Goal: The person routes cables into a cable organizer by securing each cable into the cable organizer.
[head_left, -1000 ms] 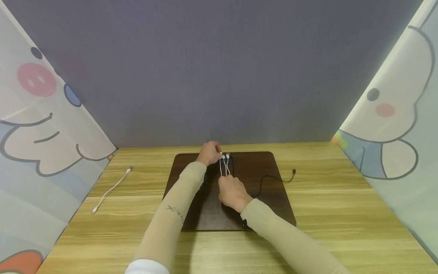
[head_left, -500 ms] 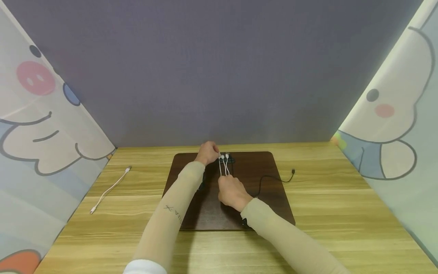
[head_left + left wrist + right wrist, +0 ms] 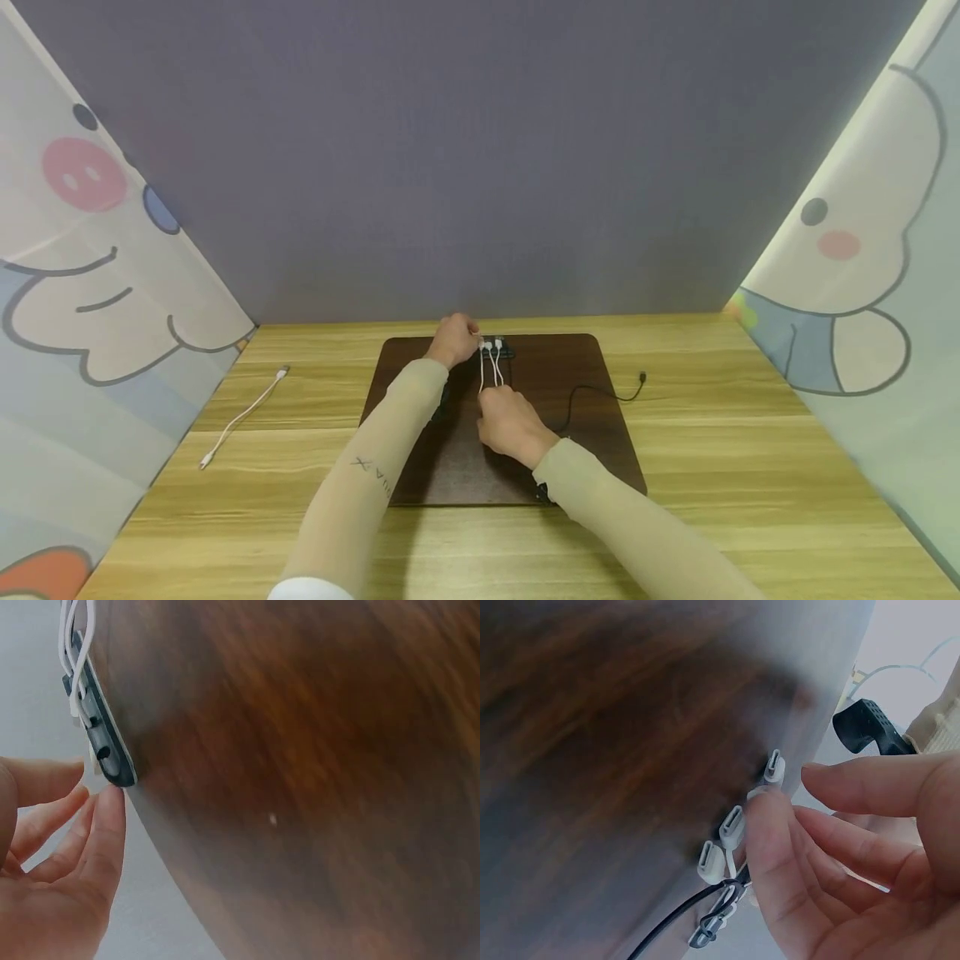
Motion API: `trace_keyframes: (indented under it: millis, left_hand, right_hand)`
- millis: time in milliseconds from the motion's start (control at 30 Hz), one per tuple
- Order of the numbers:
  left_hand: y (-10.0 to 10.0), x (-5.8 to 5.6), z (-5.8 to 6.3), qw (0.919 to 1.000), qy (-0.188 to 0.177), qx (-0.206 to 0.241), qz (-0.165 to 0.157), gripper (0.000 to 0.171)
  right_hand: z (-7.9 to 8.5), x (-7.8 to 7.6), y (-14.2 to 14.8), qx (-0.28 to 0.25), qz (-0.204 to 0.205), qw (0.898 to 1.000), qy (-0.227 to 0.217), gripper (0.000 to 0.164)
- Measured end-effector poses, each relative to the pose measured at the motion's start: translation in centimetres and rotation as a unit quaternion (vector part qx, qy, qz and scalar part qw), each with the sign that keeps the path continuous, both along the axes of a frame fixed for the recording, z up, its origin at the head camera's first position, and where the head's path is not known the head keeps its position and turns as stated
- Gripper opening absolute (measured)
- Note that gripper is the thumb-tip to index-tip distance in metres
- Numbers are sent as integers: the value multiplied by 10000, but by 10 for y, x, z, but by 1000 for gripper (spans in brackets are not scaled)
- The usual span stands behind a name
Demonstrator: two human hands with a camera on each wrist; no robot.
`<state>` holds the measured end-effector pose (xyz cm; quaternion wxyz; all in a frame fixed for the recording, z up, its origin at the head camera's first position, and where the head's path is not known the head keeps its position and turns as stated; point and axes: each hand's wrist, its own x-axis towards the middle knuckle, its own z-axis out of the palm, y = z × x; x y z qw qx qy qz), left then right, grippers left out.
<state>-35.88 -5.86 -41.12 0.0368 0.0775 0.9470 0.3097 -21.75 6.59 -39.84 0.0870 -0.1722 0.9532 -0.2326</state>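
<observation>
A dark cable clip (image 3: pixel 504 352) sits near the back of a brown board, with several white USB cables (image 3: pixel 495 367) running forward from it. My left hand (image 3: pixel 453 340) is at the clip's left end. In the left wrist view its fingertips meet the end of the cable clip (image 3: pixel 112 757), and a gap shows between thumb and fingers. My right hand (image 3: pixel 513 423) is at the cables' front ends. In the right wrist view, white USB-C connectors (image 3: pixel 733 825) stand in a row; the index fingertip of the right hand (image 3: pixel 840 847) overlaps one, its thumb apart.
The brown board (image 3: pixel 555 367) rests on a wooden table (image 3: pixel 720 458). A separate white cable (image 3: pixel 243 412) lies at left. A black cable (image 3: pixel 600 387) runs off the board's right edge. Behind the table rises a grey partition (image 3: pixel 480 167), with printed panels at both sides.
The left fingers have come down from the leftmost white connector and drawn slightly left; the connector now sits at the clip. The leftmost cable's front end has shifted slightly at the right hand.
</observation>
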Motion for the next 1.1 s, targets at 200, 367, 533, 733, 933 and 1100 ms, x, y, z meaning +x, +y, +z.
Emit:
trace_keyframes:
  millis: [200,367,533,733,933,1100]
  left_hand:
    - [-10,4,5,9998,110,-40,-137,24]
    - [-22,11,11,9989,331,-204,-250,20]
    - [-35,20,15,9974,478,-400,-350,15]
    - [-53,30,21,9936,542,-817,-553,16]
    - [-75,35,24,9902,458,-1211,-514,15]
    - [-94,39,29,9881,412,-1415,-442,15]
  right_hand:
    - [-2,4,-1,-130,239,9995,135,16]
    - [-3,10,-2,-52,475,9983,325,9]
    - [-3,13,-2,10,599,9975,375,6]
    - [-3,13,1,90,561,9975,428,4]
    - [-3,14,1,324,555,9964,561,16]
    - [-3,15,1,333,570,9964,527,15]
